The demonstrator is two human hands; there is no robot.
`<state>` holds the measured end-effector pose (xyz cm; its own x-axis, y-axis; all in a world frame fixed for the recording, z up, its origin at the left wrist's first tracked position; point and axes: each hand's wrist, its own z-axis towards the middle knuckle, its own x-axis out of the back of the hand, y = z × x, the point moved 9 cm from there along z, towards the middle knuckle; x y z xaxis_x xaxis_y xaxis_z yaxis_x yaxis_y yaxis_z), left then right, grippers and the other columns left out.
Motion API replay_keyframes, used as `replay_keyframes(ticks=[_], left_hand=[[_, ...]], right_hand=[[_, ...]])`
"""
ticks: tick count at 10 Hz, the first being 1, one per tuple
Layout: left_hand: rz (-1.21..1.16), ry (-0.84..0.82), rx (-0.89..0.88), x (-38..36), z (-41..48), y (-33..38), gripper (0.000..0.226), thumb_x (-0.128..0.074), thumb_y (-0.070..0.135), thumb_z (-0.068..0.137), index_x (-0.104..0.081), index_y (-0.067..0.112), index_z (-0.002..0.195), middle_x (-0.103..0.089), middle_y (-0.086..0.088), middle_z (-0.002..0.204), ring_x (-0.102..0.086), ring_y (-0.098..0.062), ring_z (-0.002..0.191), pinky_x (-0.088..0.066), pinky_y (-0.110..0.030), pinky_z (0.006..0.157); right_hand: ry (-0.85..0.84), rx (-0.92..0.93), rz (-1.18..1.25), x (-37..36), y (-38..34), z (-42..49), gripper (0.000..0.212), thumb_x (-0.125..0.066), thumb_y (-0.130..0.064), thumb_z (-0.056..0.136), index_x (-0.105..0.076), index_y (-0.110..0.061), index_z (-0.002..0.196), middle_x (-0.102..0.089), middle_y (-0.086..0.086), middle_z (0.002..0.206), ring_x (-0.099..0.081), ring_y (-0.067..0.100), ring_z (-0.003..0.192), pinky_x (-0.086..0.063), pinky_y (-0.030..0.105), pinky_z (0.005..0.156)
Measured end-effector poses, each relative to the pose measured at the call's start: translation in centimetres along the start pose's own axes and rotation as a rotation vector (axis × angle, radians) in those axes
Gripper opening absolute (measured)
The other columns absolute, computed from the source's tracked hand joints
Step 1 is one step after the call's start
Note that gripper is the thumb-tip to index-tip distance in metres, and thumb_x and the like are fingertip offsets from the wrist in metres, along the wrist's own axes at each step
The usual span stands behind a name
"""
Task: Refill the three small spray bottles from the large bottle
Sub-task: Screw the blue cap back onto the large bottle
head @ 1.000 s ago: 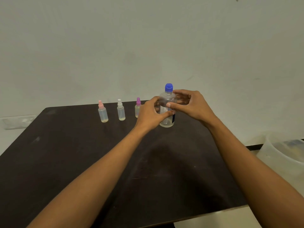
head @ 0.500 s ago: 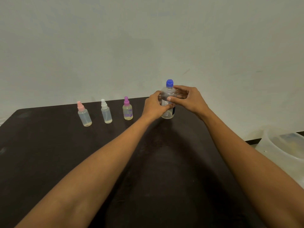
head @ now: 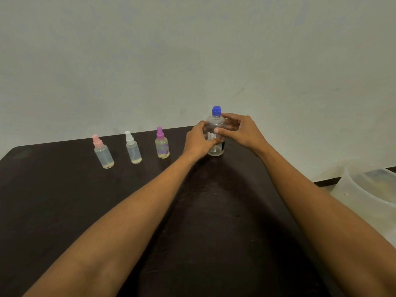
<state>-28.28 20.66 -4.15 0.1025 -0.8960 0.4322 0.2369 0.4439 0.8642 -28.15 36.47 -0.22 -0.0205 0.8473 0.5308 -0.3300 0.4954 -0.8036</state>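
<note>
The blue-capped large bottle [head: 215, 124] stands upright on the dark table [head: 64, 200]. The left hand [head: 198, 142] curls its fingers round the lower body, and the right hand [head: 243, 130] wraps the shoulder. Left of it, well apart, stand the purple-topped spray bottle [head: 162, 145], white-topped spray bottle [head: 133, 152] and pink-topped spray bottle [head: 104, 154], each holding a shallow yellowish layer.

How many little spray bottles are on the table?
3, in a row on the dark table: a pink-topped clear plastic bottle leftmost, a white-topped one in the middle, a purple-topped one rightmost. None seems hidden.
</note>
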Motion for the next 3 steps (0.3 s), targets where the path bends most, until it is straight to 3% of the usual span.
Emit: replay_keyframes(ticks=[1,3], left_hand=[[-0.005,-0.008,0.022,-0.36,0.07,-0.46,0.073,-0.092,0.035,0.079,-0.056,0.018,0.14,-0.067,-0.001,0.14,-0.066,-0.023,0.126,-0.052,-0.028,0.099],[-0.006,0.011,0.014,0.33,-0.72,0.06,0.092,-0.093,0.031,0.078,-0.043,0.018,0.155,-0.058,-0.005,0.152,-0.057,-0.026,0.14,-0.048,-0.037,0.111]], right_hand=[[0.0,-0.006,0.001,-0.03,0.09,0.02,0.075,-0.087,-0.034,0.086,-0.056,-0.015,0.151,-0.069,0.006,0.139,-0.069,0.014,0.123,-0.056,0.034,0.106],[0.0,-0.008,-0.029,-0.23,-0.41,-0.36,0.078,-0.086,-0.038,0.085,-0.052,-0.017,0.153,-0.067,0.005,0.142,-0.07,0.017,0.123,-0.057,0.037,0.106]])
